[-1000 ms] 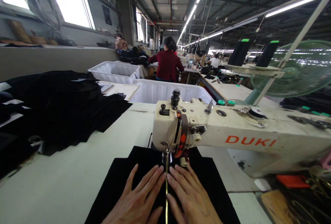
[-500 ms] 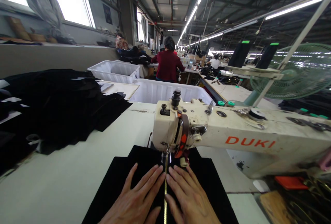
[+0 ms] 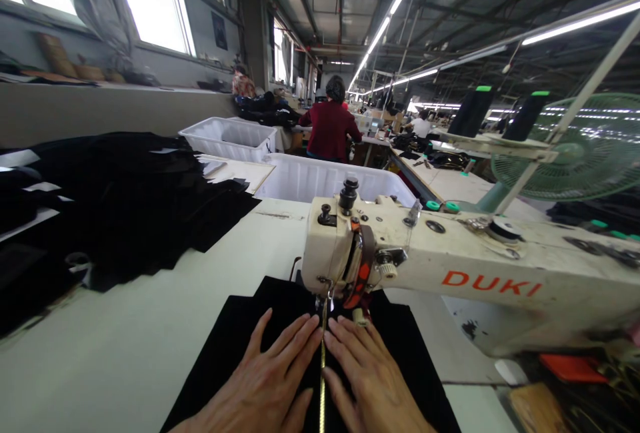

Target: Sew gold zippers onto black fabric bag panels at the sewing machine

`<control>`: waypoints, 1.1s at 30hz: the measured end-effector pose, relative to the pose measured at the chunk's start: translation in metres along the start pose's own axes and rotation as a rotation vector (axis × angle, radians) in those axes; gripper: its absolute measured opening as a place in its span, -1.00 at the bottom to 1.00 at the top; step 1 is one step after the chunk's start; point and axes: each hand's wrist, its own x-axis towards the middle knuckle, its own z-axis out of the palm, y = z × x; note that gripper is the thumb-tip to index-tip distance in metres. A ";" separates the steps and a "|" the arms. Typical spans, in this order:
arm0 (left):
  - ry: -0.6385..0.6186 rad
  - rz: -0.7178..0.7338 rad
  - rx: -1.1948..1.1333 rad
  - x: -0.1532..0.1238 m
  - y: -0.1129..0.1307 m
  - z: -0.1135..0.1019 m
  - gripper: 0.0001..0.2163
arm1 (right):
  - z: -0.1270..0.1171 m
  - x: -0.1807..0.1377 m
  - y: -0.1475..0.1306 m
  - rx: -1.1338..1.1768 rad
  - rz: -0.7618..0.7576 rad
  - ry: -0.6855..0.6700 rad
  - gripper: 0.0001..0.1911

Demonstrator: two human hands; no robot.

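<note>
Both hands lie flat on a black fabric piece (image 3: pixel 225 346) under the head of a sewing machine (image 3: pixel 330 246). A narrow gold zipper-like strip (image 3: pixel 323 393) runs lengthwise down the fabric between them, up to the presser foot (image 3: pixel 326 304). My left hand (image 3: pixel 275 373) is left of the strip, fingers stretched and thumb tucked closer to the strip. On the other side my right hand (image 3: pixel 367 373) presses down with fingers extended, its fingertips just short of the foot. Neither hand grips anything. The needle point itself is too small to make out.
Stacked black fabric pieces (image 3: pixel 125 206) cover the table's left side. Behind the machine stand white plastic bins (image 3: pixel 330 176). Black thread cones (image 3: pixel 470 112) and a green fan (image 3: pixel 575 150) are at right. A person in dark red (image 3: pixel 330 126) sits ahead, facing away.
The fabric has advanced slightly toward the machine with both hands still flat on it. The view has shifted a little, so the surroundings appear farther right.
</note>
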 end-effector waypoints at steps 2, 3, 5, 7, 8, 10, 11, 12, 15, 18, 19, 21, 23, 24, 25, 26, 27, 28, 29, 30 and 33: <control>-0.030 -0.006 -0.017 0.003 -0.001 -0.004 -0.47 | 0.000 0.002 0.001 0.010 0.002 0.001 -0.69; -0.037 -0.009 -0.025 0.005 -0.002 -0.005 -0.47 | 0.000 0.002 0.002 0.013 0.004 0.003 -0.69; -0.047 -0.021 -0.035 0.007 -0.003 -0.007 -0.47 | 0.001 0.003 0.003 0.022 0.017 0.006 -0.69; -0.053 -0.024 -0.039 0.008 -0.004 -0.006 -0.48 | 0.002 0.003 0.003 0.032 0.040 0.005 -0.68; -0.050 -0.030 -0.037 0.008 -0.004 -0.005 -0.48 | 0.003 0.004 0.003 0.040 0.049 0.003 -0.68; -0.056 -0.028 -0.044 0.009 -0.005 -0.003 -0.48 | 0.004 0.004 0.003 0.055 0.058 -0.001 -0.67; -0.052 -0.030 -0.048 0.009 -0.005 -0.002 -0.49 | 0.005 0.004 0.004 0.062 0.060 -0.004 -0.67; -0.046 -0.037 -0.052 0.009 -0.005 -0.002 -0.49 | 0.005 0.004 0.004 0.067 0.063 -0.010 -0.67; -0.024 -0.048 -0.073 0.010 -0.005 -0.003 -0.50 | 0.005 0.005 0.006 0.073 0.076 -0.035 -0.67; -0.048 -0.058 -0.088 0.010 -0.006 -0.006 -0.50 | 0.005 0.006 0.007 0.069 0.069 -0.045 -0.66; -0.057 -0.059 -0.085 0.010 -0.006 -0.006 -0.51 | 0.005 0.006 0.007 0.066 0.063 -0.043 -0.66; -0.069 -0.066 -0.079 0.010 -0.006 -0.005 -0.51 | 0.005 0.006 0.007 0.058 0.055 -0.039 -0.66; -0.081 -0.071 -0.090 0.011 -0.006 -0.005 -0.51 | 0.004 0.006 0.008 0.052 0.051 -0.039 -0.66; -0.088 -0.071 -0.099 0.012 -0.005 -0.004 -0.51 | 0.003 0.006 0.008 0.051 0.049 -0.038 -0.66; -0.090 -0.076 -0.108 0.012 -0.005 -0.004 -0.51 | 0.003 0.006 0.008 0.050 0.046 -0.034 -0.66; -0.088 -0.079 -0.117 0.012 -0.005 -0.004 -0.50 | 0.003 0.006 0.008 0.052 0.043 -0.028 -0.65; -0.088 -0.083 -0.125 0.012 -0.005 -0.003 -0.50 | 0.003 0.006 0.008 0.056 0.039 -0.024 -0.66; -0.087 -0.086 -0.134 0.011 -0.005 -0.003 -0.50 | 0.003 0.005 0.008 0.062 0.037 -0.023 -0.66; -0.084 -0.090 -0.145 0.010 -0.005 -0.002 -0.50 | 0.003 0.005 0.009 0.070 0.040 -0.028 -0.66; -0.084 -0.097 -0.155 0.009 -0.005 -0.001 -0.50 | 0.003 0.004 0.009 0.079 0.047 -0.039 -0.66; -0.069 -0.112 -0.176 0.008 -0.008 0.005 -0.49 | 0.006 0.002 0.010 0.101 0.085 -0.094 -0.62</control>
